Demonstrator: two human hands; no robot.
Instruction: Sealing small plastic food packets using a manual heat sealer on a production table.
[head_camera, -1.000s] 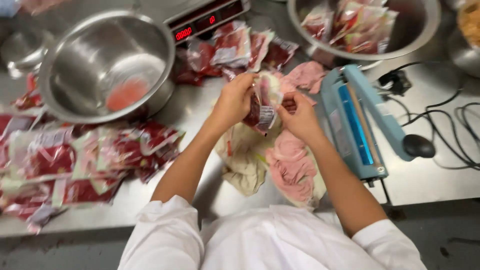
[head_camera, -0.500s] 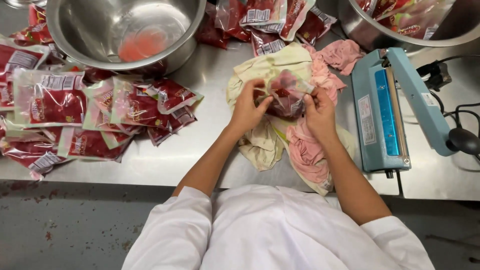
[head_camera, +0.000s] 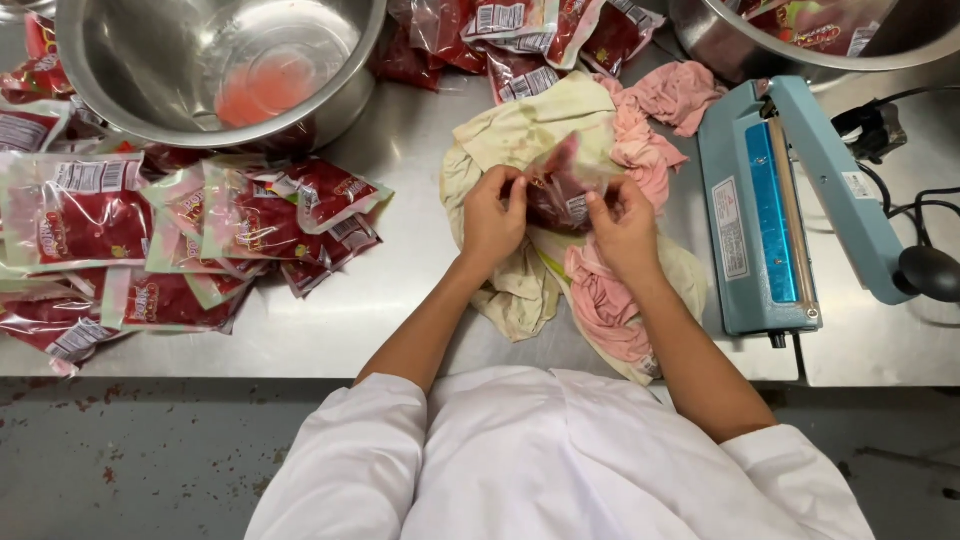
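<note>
My left hand (head_camera: 492, 218) and my right hand (head_camera: 622, 222) both grip one clear plastic pouch of red food (head_camera: 560, 185), holding it by its two sides just above a heap of stained cloths. The cloths are a pale yellow rag (head_camera: 520, 135) and a pink rag (head_camera: 605, 300), spread on the steel table (head_camera: 400, 300) in front of me. My white sleeves fill the bottom of the view.
A blue heat sealer (head_camera: 770, 210) lies right of the cloths, with black cables (head_camera: 900, 110) behind it. A big steel bowl (head_camera: 200, 70) with pink liquid stands at back left, another bowl (head_camera: 800, 40) holding pouches at back right. Several filled red pouches (head_camera: 180, 240) lie at left.
Both hands have come down and toward me with the pouch, from above the table's middle to right over the cloths. My view has tilted down toward the table's front edge.
</note>
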